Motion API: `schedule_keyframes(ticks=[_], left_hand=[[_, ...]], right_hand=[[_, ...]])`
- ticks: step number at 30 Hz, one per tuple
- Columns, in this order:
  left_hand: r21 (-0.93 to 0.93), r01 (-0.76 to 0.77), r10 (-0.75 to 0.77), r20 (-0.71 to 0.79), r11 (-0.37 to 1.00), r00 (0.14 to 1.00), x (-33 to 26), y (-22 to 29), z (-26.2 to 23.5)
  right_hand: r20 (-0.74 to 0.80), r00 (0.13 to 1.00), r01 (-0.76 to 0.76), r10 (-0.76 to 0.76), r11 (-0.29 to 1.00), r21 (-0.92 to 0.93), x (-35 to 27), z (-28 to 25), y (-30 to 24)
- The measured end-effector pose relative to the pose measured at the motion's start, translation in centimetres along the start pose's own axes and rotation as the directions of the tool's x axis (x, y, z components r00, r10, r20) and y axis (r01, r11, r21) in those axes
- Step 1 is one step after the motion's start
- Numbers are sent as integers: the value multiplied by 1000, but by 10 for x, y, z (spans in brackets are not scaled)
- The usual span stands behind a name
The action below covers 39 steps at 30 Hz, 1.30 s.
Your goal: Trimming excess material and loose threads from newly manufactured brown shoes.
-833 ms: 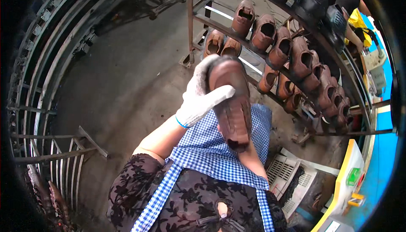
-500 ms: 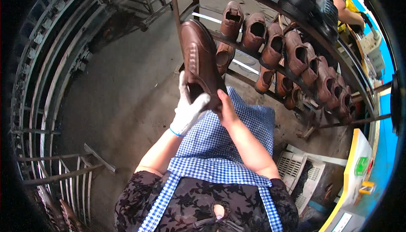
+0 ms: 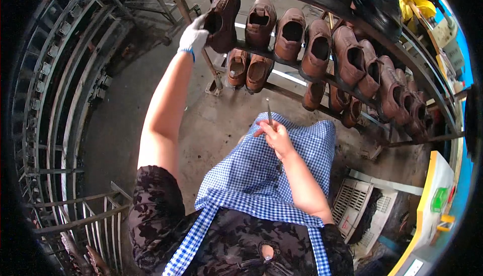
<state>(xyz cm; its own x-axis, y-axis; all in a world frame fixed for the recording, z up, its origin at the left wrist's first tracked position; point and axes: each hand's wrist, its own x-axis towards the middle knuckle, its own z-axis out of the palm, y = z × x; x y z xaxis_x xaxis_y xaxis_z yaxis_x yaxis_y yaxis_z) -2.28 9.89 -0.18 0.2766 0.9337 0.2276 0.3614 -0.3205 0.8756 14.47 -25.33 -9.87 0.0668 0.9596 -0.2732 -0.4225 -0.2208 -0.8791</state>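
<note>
My left hand (image 3: 194,37), in a white glove, reaches out to the far left end of a shelf. Its fingers grip the side of a dark brown shoe (image 3: 227,14), at the opening. The shoe is in line with the other brown shoes, toe pointing away; whether its full weight rests on the shelf I cannot tell. Bare, my right hand (image 3: 275,139) stays above my checked apron (image 3: 236,168), closed round a thin, pointed metal tool (image 3: 269,109) whose tip points away from me. Right of the dark shoe stands a brown shoe (image 3: 259,22) with a wide opening.
Rows of brown shoes (image 3: 318,52) fill the metal rack (image 3: 282,57), with black shoes (image 3: 378,4) on the level above. Another metal rack (image 3: 58,100) curves along the left. Beside me at lower right are plastic crates (image 3: 347,208) and a yellow-edged board (image 3: 427,200).
The dark brown shoe went from both hands in front of me to the shelf's left end, in my left hand. My right hand has left it and drawn back, the tool now visible.
</note>
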Motion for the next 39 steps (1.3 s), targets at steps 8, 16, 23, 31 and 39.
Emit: schedule_keyframes(ticks=[8, 16, 23, 31, 39], left_hand=[[640, -268, 427, -103, 720, 898, 23, 66, 29], [685, -669, 441, 526, 286, 727, -44, 99, 81], [-182, 40, 20, 320, 983, 947, -189, 169, 47], [148, -728, 486, 654, 669, 579, -308, 149, 41], [-447, -319, 229, -245, 835, 942, -344, 109, 25]], right_hand=[[-95, 989, -81, 112, 956, 281, -4, -17, -5], [-84, 993, -64, 81, 980, 188, 5, -7, 2], [-18, 993, 119, -117, 976, 181, -12, -1, -22], [-48, 964, -218, 260, 886, 409, -74, 17, -52], [-37, 983, 184, -181, 973, 142, -130, 15, -32]])
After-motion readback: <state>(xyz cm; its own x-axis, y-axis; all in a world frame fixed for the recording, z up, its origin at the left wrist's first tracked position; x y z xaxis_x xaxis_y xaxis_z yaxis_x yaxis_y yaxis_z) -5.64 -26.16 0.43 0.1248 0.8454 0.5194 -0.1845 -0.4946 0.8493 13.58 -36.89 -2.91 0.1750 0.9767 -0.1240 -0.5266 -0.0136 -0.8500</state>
